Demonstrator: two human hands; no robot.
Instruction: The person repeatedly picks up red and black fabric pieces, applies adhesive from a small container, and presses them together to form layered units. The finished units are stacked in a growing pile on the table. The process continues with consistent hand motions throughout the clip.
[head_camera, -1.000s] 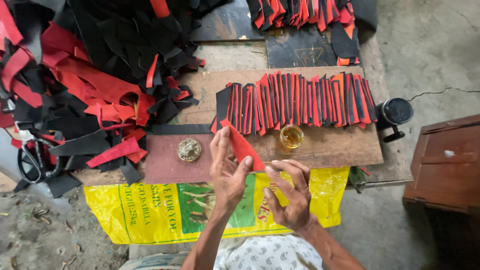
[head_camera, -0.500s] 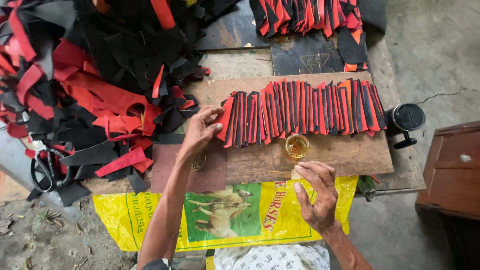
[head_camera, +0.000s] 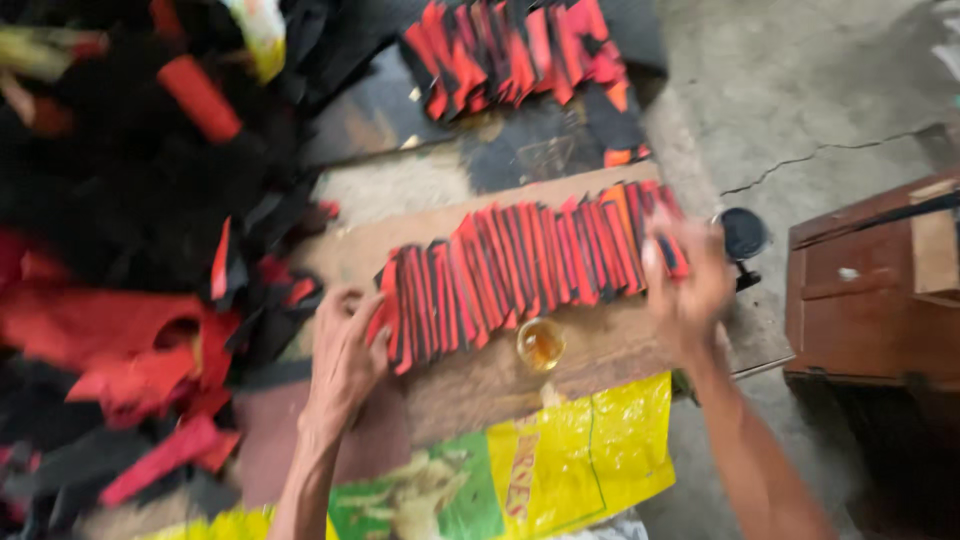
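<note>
The row of overlapped red and black strips (head_camera: 525, 270) lay across the wooden board (head_camera: 600, 360), thin, light and floppy-looking, best squeezed from both ends, where the left hand (head_camera: 345, 360) and right hand (head_camera: 685, 285) pressed inward, fingers spread.

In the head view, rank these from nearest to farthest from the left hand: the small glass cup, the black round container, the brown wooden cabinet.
From the left hand:
1. Small glass cup, just right of it on the board.
2. Black round container, past the board's right end.
3. Brown wooden cabinet, at the far right edge.
</note>
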